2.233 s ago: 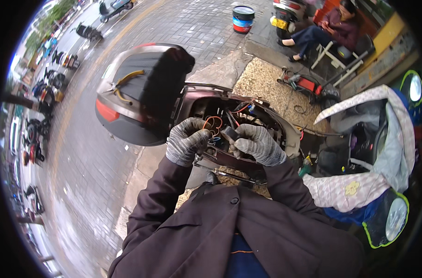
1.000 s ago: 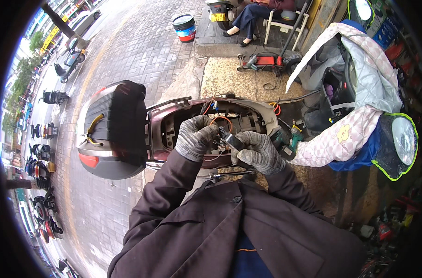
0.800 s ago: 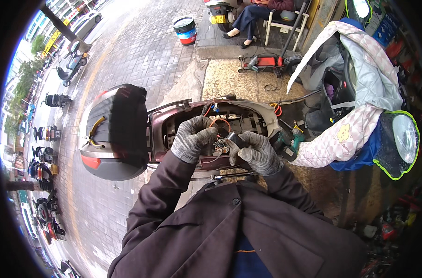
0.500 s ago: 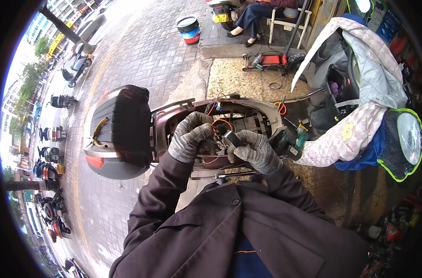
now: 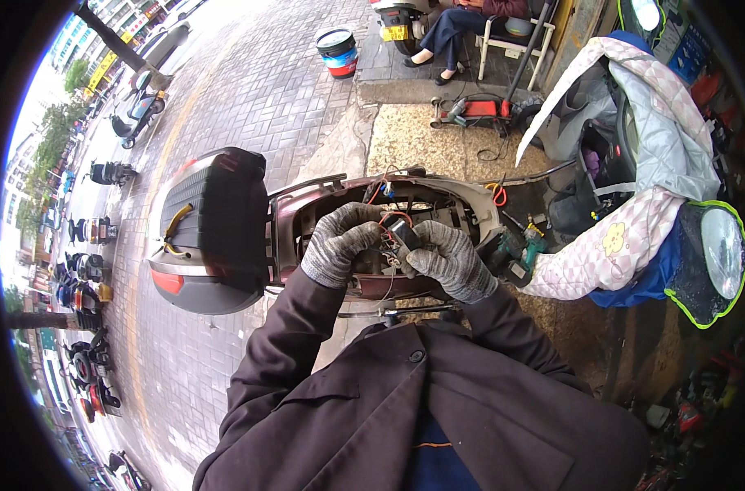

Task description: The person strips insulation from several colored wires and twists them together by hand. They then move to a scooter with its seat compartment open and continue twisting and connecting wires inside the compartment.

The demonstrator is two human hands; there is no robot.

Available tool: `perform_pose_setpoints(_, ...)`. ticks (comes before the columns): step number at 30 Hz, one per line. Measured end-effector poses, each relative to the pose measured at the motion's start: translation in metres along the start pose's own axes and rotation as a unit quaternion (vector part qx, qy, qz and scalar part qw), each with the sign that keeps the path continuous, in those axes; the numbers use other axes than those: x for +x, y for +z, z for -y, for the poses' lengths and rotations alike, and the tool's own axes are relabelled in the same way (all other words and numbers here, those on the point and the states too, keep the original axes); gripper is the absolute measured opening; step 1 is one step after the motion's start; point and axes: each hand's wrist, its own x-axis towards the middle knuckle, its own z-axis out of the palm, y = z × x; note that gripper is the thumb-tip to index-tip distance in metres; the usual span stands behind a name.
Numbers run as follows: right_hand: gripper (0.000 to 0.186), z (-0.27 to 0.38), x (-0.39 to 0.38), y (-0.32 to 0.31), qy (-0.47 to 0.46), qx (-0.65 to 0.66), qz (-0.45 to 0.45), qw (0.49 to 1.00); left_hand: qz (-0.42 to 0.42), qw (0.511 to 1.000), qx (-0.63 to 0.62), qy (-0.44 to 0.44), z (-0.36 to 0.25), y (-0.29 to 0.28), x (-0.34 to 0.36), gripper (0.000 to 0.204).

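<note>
Both my hands wear grey knitted gloves above the opened body of a maroon scooter [image 5: 279, 237], where wiring shows in the cavity. Between the thumb and fingers of my right hand [image 5: 454, 263] is a small black box-shaped part [image 5: 404, 236] with a pale, shiny face. My left hand [image 5: 339, 245] is closed in a pinch beside it, at thin wires [image 5: 386, 232] that run to the part. A red wire loops just above. The fingertips partly hide the wires, and the wire ends cannot be made out.
A black top box [image 5: 225, 221] is mounted on the scooter's left end. Right of the cavity lies a green power drill [image 5: 521, 260], near a quilted cover [image 5: 609, 245] over the handlebars. Farther back are a red floor jack [image 5: 480, 109], a paint bucket [image 5: 337, 54] and a seated person [image 5: 447, 34].
The black part has tilted, showing more of its pale face, and has come slightly closer to my left hand. Both hands remain over the cavity with only small shifts.
</note>
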Motion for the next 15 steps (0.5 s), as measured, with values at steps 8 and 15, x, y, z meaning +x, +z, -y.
perform_pose_setpoints(8, 0.019, 0.002, 0.003, 0.000, 0.006, 0.002, -0.001, 1.000, 0.032, 0.999, -0.011, -0.010, 0.003, -0.010, 0.004, 0.027)
perform_pose_setpoints(15, 0.019, 0.005, 0.005, 0.000, 0.018, 0.005, 0.015, 1.000, 0.029, 0.997, -0.067, 0.034, 0.010, -0.010, 0.004, 0.024)
